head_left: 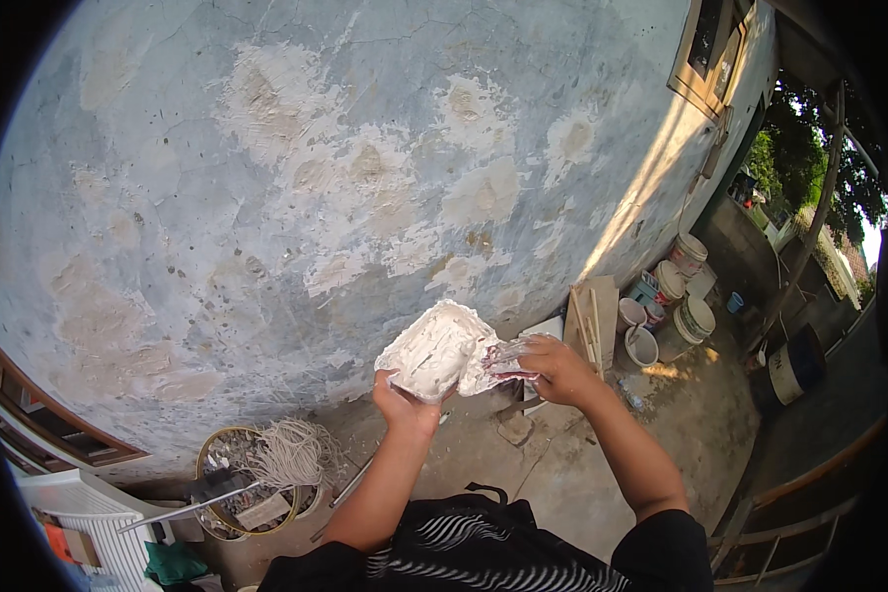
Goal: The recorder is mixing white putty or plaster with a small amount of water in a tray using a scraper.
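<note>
My left hand (405,405) is closed round the lower edge of a squarish tub of white putty (434,350), its surface rough and heaped. In my right hand (555,373) is a putty knife (511,361), thickly smeared with white, with a bit of red showing near my fingers. The knife's putty-laden end meets the right edge of the tub, and its blade is mostly hidden. Beyond both hands stands a pale blue wall (365,109) with several off-white putty patches (276,104), some rough and some smoother.
Several paint buckets (694,321) and wooden boards (594,321) stand along the wall's foot at right. At lower left, a mop (291,452) lies over a round tub of rubble (204,462), beside a white slatted rack (89,518). A drum (795,367) stands far right.
</note>
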`<state>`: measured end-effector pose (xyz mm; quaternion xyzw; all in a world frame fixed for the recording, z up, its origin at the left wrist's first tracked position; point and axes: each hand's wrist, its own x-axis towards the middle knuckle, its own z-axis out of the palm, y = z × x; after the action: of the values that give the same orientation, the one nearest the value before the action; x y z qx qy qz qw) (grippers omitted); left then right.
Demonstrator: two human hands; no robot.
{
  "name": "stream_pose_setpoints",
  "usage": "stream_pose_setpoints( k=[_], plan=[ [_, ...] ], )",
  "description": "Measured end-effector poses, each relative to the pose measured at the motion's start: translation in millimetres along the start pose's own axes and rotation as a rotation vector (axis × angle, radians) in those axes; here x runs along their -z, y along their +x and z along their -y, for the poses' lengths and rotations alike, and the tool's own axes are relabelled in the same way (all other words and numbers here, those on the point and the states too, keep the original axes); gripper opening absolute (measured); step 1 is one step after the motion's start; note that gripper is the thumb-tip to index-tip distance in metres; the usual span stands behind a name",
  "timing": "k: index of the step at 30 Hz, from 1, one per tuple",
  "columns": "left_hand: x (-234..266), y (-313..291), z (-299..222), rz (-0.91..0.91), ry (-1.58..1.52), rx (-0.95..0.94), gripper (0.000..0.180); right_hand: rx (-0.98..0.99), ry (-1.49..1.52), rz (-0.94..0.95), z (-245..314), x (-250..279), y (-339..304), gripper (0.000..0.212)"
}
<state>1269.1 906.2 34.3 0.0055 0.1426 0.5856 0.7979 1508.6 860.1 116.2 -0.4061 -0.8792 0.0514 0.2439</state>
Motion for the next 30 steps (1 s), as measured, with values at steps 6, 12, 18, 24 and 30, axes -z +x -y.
stream_pose_setpoints(
  k=[6, 12, 18, 24, 30],
  plan=[
    [-13, 2, 1, -0.077, -0.032, -0.099, 0.065, -0.098, -0.033, 0.01, 4, -21, -5, 0.036],
    [-3, 5, 3, -0.079, -0.038, -0.083, 0.066, -0.089, -0.02, -0.006, 4, -14, -2, 0.029],
    [-2, 0, 3, 0.006, -0.013, -0.022, 0.07, -0.023, 0.009, -0.066, -11, -1, -5, 0.035],
    [6, 3, 9, 0.057, 0.009, -0.012, 0.073, -0.572, 0.728, -0.491, -18, -8, 15, 0.014],
    [-14, -11, 13, 0.034, 0.018, -0.1, 0.067, -0.73, 0.863, -0.685, -12, -14, 39, 0.013]
  ],
)
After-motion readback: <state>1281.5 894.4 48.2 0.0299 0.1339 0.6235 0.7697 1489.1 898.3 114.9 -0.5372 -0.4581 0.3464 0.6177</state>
